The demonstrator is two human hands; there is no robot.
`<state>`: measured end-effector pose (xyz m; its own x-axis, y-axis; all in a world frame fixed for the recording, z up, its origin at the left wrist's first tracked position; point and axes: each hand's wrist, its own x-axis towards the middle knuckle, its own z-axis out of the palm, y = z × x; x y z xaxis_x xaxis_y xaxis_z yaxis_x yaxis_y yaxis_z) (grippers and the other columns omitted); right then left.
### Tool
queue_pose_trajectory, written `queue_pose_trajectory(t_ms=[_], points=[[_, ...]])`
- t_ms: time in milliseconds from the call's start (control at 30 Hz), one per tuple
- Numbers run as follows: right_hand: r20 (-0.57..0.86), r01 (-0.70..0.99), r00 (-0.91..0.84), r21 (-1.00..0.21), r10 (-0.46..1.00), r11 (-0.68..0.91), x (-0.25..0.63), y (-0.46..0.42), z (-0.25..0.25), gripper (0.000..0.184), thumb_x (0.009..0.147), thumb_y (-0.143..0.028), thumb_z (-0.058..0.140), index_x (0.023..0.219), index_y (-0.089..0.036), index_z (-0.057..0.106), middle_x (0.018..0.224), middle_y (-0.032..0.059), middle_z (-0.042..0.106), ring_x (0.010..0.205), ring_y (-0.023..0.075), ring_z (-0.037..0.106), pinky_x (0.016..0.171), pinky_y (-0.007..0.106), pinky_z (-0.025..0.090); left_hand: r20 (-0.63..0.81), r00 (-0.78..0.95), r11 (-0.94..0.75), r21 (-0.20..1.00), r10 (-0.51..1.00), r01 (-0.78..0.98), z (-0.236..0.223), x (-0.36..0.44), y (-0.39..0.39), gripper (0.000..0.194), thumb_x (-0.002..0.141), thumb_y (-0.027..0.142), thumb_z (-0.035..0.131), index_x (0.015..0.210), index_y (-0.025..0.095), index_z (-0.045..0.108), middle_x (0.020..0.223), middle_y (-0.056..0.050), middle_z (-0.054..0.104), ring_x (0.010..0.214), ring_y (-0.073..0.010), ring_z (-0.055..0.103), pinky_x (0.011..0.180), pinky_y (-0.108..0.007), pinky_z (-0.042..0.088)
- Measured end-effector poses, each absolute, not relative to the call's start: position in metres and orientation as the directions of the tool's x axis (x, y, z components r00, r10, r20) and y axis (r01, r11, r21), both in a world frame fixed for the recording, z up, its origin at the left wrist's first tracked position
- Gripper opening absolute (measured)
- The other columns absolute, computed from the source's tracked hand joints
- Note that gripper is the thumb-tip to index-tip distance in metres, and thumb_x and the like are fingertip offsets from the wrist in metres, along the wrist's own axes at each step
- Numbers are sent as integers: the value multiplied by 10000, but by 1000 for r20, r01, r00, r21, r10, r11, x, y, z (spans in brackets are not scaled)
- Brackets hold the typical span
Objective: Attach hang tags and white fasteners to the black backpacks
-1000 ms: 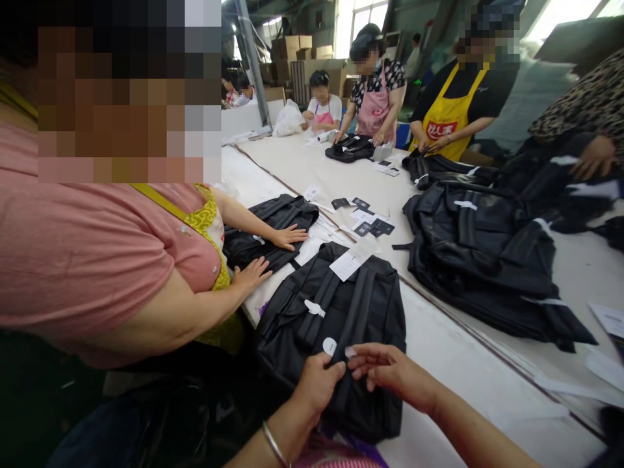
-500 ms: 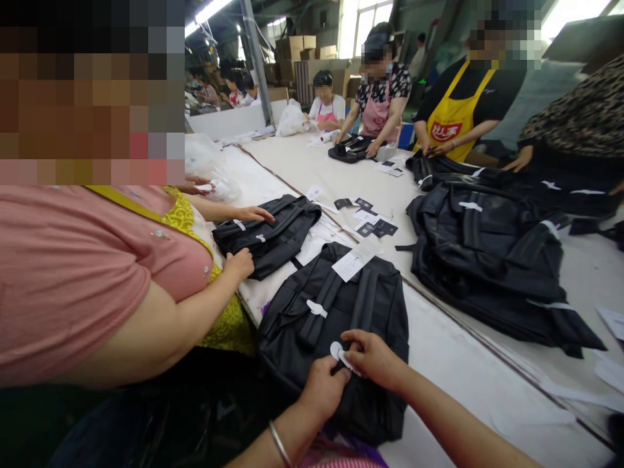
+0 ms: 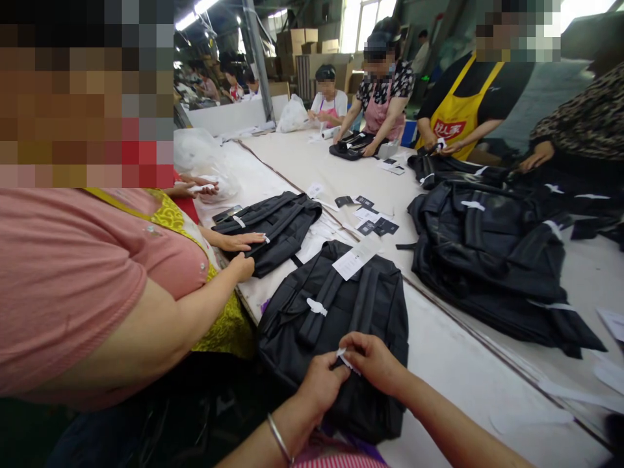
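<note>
A black backpack [image 3: 287, 344] lies with its straps upward on the table edge right before me. My left hand [image 3: 322, 387] and my right hand [image 3: 374, 363] meet over the lower end of its right strap. Both are closed in a pinch on a small white strip [image 3: 351, 364], part of which their fingers hide. Another white strip [image 3: 316, 307] is wrapped round the left strap. Across the top of the straps rests a white paper tag [image 3: 353, 261].
To the left, a co-worker in pink has both hands on a second black backpack [image 3: 287, 244]. Black backpacks [image 3: 472, 260] are heaped at the right. Dark cards [image 3: 377, 226] lie mid-table, and a clear plastic bag [image 3: 205, 153] lies behind. Several people stand across the table [image 3: 453, 331].
The white strip's round end, visible before, is now folded in between my fingers. My hands have barely shifted. The neighbour's far hand has slid down their backpack towards its lower end.
</note>
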<state>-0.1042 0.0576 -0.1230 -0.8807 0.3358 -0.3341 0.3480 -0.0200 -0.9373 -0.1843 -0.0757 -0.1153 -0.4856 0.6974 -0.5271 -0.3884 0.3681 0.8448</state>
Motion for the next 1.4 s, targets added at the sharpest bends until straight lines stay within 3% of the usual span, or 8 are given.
queue_pose_trajectory(t_ms=[300,533,667,733,833,933,1100,1400], points=[[-324,424,-815,-899,481,113,-110,52,-127,96,744,-166,558,789,-195,638,698,-8,631,662,154,575,641,273,445,-392,-560,408,907,730,-104,-120,-177,-74,229,811,220,557,949,141,724,929,-70,745,903,-245,654,813,-316,471],[-291,383,-874,-905,389,183,-107,64,-123,60,755,-212,605,738,-185,656,701,0,660,668,149,594,629,254,444,-359,-566,411,911,742,-40,-124,-176,-74,256,821,231,555,999,166,727,977,-73,747,928,-249,668,839,-325,481],[-312,402,-895,-873,318,276,-106,70,-121,263,843,-342,560,658,-168,626,615,1,610,583,132,546,554,250,398,-376,-561,439,898,738,-24,-126,-177,-72,253,809,230,553,978,165,730,979,-69,749,939,-256,669,851,-342,484],[-294,414,-893,-833,340,367,-108,72,-119,139,815,-279,588,793,-165,666,631,-10,608,605,132,554,581,250,403,-371,-564,444,896,738,-9,-127,-177,-72,266,804,217,544,989,172,731,981,-62,750,931,-251,671,846,-340,484],[-247,374,-920,-784,304,495,-114,77,-113,349,736,-204,662,1085,-206,668,825,12,652,754,153,598,707,264,445,-359,-560,434,901,747,0,-128,-177,-73,278,799,204,536,995,183,732,979,-52,751,922,-245,672,837,-332,485],[-229,283,-959,-789,166,546,-123,87,-111,187,717,-185,678,890,-210,744,924,42,646,861,168,610,794,269,460,-346,-560,410,912,753,-12,-128,-176,-74,253,804,212,532,952,185,736,958,-44,752,915,-241,672,839,-327,483],[-232,180,-973,-816,-25,549,-140,96,-110,175,681,-71,608,706,-182,740,757,10,635,732,132,603,640,214,456,-366,-544,422,906,755,-25,-127,-176,-74,245,801,238,546,947,175,732,948,-50,752,911,-238,667,816,-317,477],[-25,-22,-998,-684,-54,730,-158,78,-105,131,712,-100,599,619,-186,634,796,24,636,810,173,540,729,297,385,-369,-557,500,860,744,99,-138,-174,-81,205,808,242,519,806,171,711,831,-66,730,802,-225,646,753,-303,446]])
